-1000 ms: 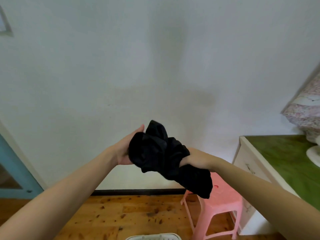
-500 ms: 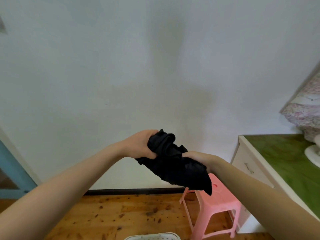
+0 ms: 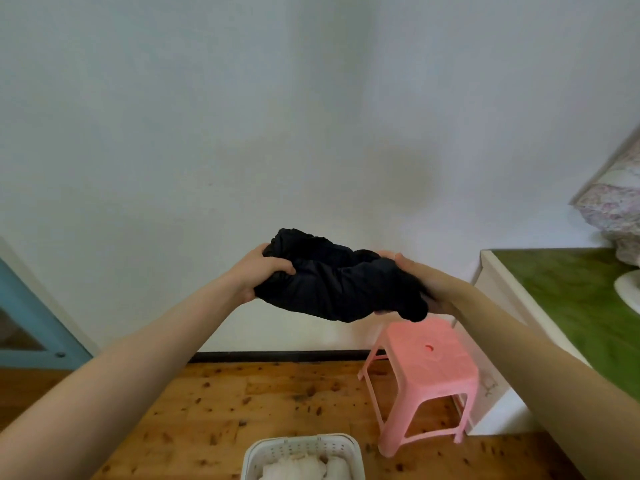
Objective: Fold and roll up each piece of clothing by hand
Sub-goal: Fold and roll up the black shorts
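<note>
two hands hold a black garment (image 3: 341, 285) in mid-air above a pink stool (image 3: 424, 358): left hand (image 3: 258, 273) and right hand (image 3: 414, 282) each clenched on one end. soft, light, floppy; best gripped at the ends.

Matt black cloth garment (image 3: 341, 284), soft and crumpled. Below it, a glossy pink plastic stool (image 3: 424, 368), a white perforated plastic basket (image 3: 303, 448), and a knotty, smooth wooden floor (image 3: 242, 403).

Left hand (image 3: 258, 274), right hand (image 3: 414, 277) grip bunched black garment (image 3: 341, 287) above pink stool (image 3: 427, 362).
</note>
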Demonstrator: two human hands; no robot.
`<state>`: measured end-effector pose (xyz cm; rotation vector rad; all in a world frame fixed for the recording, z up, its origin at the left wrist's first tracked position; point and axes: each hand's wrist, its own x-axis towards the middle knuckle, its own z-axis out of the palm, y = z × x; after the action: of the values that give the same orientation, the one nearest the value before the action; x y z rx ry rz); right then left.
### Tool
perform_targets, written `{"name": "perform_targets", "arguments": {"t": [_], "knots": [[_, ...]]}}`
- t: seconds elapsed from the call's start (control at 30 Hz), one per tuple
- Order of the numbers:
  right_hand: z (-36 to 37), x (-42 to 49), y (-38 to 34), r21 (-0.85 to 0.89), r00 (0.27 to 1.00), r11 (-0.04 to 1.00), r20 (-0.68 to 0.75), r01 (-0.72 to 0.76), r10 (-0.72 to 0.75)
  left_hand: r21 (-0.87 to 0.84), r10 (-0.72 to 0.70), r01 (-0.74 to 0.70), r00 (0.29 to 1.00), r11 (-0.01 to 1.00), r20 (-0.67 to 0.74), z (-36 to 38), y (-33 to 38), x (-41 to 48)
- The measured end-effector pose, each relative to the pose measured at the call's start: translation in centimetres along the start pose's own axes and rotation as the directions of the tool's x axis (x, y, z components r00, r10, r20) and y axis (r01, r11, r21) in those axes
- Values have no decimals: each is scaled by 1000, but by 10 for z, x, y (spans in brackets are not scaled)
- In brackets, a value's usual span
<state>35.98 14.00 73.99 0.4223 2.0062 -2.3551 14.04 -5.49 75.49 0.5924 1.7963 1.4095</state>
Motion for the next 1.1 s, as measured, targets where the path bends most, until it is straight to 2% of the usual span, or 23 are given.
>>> {"name": "perform_targets", "arguments": {"t": [0.07, 0.13, 0.2, 0.27, 0.33, 0.4, 0.5, 0.57, 0.67, 0.8, 1.1], "knots": [[-4, 2, 2, -49, 999, 999, 25, -24, 25, -38, -41, 40, 999, 998, -18, -2, -9, 0], [-3, 4, 4, -203, 998, 977, 12, -66, 70, -69, -91, 89, 996, 994, -14, -4, -20, -2], [2, 8, 13, -403, 997, 912, -64, -74, 53, -52, -131, 132, 991, 990, 20, -4, -32, -5], [10, 13, 26, -500, 982, 864, -186, -65, -34, -36, -169, 171, 985, 985, 37, -3, -47, -6], [12, 21, 49, -433, 949, 897, -309, -82, -63, -43, -217, 216, 976, 975, -5, -2, -66, -6], [14, 26, 73, -323, 895, 938, -445, -129, -30, -66, -251, 248, 967, 967, -50, -2, -84, -5], [14, 32, 107, -58, 811, 967, -559, -249, 176, -96, -274, 269, 960, 958, -47, -2, -106, 0], [15, 34, 126, 52, 784, 956, -560, -290, 269, -111, -312, 306, 949, 945, -40, -1, -121, 2], [17, 37, 150, 115, 770, 947, -557, -299, 311, -102, -367, 363, 930, 926, -17, 3, -146, 4], [19, 40, 192, 128, 751, 921, -542, -369, 376, -97, -432, 429, 902, 898, -17, 9, -192, 4], [27, 58, 350, 108, 716, 828, -449, -551, 535, -107, -659, 654, 752, 749, -23, 15, -364, 18]]}}
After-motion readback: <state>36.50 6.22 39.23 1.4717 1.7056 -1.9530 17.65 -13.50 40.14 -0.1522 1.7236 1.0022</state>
